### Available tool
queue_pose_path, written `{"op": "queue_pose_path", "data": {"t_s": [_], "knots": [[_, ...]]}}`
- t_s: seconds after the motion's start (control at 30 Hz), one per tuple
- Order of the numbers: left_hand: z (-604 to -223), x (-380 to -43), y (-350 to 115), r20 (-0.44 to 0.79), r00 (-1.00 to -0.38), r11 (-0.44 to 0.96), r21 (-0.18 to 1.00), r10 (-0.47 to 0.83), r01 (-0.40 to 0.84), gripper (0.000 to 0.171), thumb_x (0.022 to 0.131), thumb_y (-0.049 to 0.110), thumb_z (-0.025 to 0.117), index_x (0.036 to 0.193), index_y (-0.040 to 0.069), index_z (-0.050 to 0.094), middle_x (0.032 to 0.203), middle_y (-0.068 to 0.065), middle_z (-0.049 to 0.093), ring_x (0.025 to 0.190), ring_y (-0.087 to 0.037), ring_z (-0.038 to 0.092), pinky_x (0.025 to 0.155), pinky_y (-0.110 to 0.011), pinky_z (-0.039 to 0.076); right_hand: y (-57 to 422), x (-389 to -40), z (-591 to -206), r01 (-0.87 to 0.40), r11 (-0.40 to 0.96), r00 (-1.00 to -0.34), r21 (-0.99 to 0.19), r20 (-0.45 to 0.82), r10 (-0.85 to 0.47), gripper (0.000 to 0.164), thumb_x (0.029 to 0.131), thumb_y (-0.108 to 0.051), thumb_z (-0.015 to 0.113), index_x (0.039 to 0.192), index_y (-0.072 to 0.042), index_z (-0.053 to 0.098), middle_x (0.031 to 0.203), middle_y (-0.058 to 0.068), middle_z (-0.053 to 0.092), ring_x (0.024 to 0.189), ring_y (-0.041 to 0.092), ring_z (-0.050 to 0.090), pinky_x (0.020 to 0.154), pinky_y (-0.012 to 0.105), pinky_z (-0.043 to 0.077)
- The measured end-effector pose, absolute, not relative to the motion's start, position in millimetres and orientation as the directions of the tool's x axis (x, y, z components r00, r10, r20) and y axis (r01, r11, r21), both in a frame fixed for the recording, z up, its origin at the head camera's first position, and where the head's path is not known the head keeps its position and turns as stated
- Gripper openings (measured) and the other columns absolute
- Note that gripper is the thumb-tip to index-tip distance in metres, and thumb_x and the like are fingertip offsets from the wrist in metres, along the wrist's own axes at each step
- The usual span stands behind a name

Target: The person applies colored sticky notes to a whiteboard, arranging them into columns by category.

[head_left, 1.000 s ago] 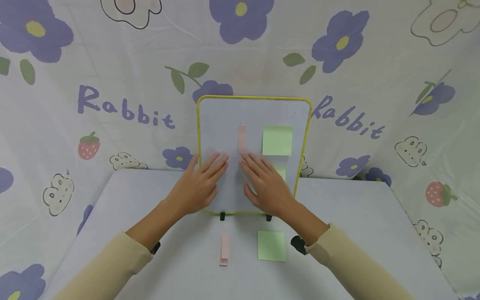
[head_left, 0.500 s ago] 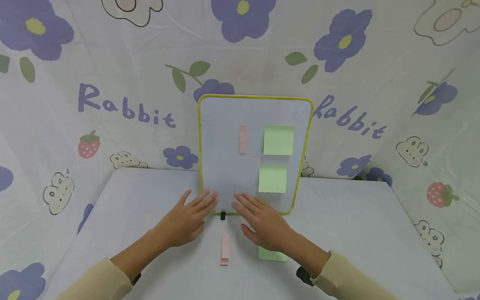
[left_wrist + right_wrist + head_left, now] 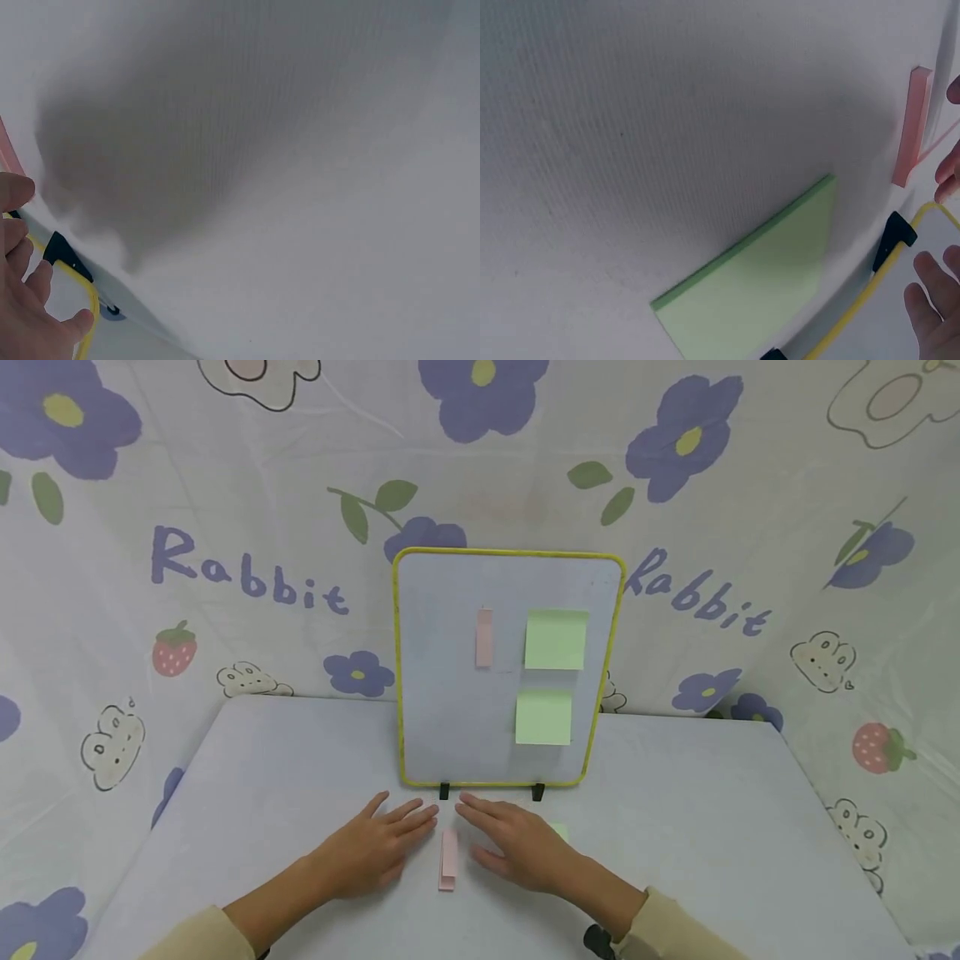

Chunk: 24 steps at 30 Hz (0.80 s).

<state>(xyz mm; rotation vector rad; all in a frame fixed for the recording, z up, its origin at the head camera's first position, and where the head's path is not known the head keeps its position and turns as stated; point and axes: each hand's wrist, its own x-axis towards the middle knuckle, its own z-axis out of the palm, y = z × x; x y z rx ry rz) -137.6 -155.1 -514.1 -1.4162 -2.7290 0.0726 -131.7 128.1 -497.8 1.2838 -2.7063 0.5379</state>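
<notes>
My left hand (image 3: 375, 850) hovers over or touches the white table, fingers extended and nothing gripped. Opposite it, my right hand (image 3: 525, 847) has straight fingers and holds nothing. Between the two lies a narrow pink sticky-note pad (image 3: 448, 860). A square green sticky-note pad (image 3: 761, 277) rests on the table below the right hand; only a corner shows in the head view. Behind the hands stands a yellow-rimmed whiteboard (image 3: 442, 710). It carries a pink strip note (image 3: 484, 638), an upper green note (image 3: 556, 640) and a lower green note (image 3: 543, 718).
Black feet (image 3: 537, 792) support the whiteboard's lower edge. The white table (image 3: 690, 810) extends to both sides and forward. A patterned cloth (image 3: 510, 493) with flowers and rabbits hangs behind and around it.
Both hands have come down from the whiteboard's face to the table in front of it. The lower green note has come into full view, while the green pad is now mostly covered.
</notes>
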Motion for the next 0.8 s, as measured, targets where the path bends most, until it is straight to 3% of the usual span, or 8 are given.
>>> {"op": "queue_pose_path", "data": {"t_s": [0.4,0.8], "knots": [[-518.0,-128.2,-152.3,-0.021,-0.539,0.539,-0.005,0.842,0.842,0.055,0.099,0.024,0.054,0.152,0.013,0.043,0.159,0.000,0.035,0.143,-0.020,0.038,0.109,-0.058,0.034,123.1,-126.4,-510.9,-0.673,0.579,-0.701,-0.460,0.148,-0.698,0.054,0.092,-0.022,0.072,0.140,-0.005,0.056,0.145,0.010,0.054,0.129,0.024,0.055,0.103,0.042,0.046],[-524.0,-121.3,-154.1,0.007,-0.493,0.494,-0.007,0.870,0.870,0.056,0.097,0.024,0.057,0.151,0.013,0.045,0.156,-0.001,0.041,0.139,-0.021,0.045,0.105,-0.058,0.039,114.1,-120.4,-524.9,-0.688,0.596,-0.699,-0.413,0.155,-0.699,0.046,0.093,-0.025,0.071,0.134,-0.007,0.062,0.140,0.008,0.059,0.125,0.022,0.058,0.099,0.040,0.049]]}}
